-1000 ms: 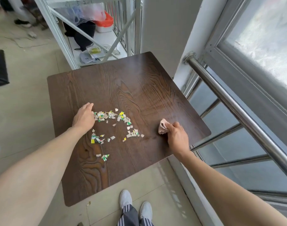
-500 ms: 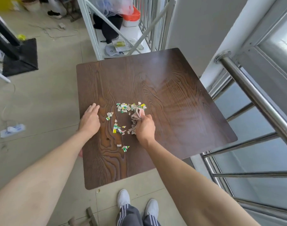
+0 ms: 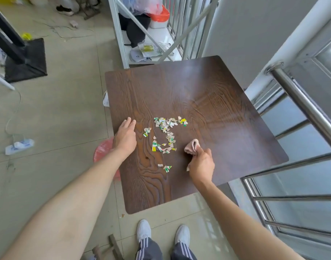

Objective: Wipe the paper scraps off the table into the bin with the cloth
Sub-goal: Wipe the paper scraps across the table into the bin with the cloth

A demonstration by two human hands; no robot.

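A dark wooden table (image 3: pixel 207 102) carries several small white, green and yellow paper scraps (image 3: pixel 165 135) bunched in its left half. My right hand (image 3: pixel 201 165) grips a balled pink cloth (image 3: pixel 191 148) on the tabletop, just right of the scraps. My left hand (image 3: pixel 125 136) lies flat, palm down, at the table's left edge, left of the scraps. A red bin (image 3: pixel 102 150) shows partly on the floor under that left edge, mostly hidden by my left arm and the table.
A steel handrail (image 3: pixel 307 107) and window run along the right side. A white shelf frame (image 3: pixel 121 34) with bags stands beyond the table. A black stand base (image 3: pixel 27 61) and a power strip (image 3: pixel 19 146) lie on the floor to the left. My feet (image 3: pixel 162 232) are below the table's near edge.
My right hand swept the cloth left into the scraps, bunching them, then drew back to the right of them. My left hand stayed at the left edge. The camera view shifted, revealing the red bin.
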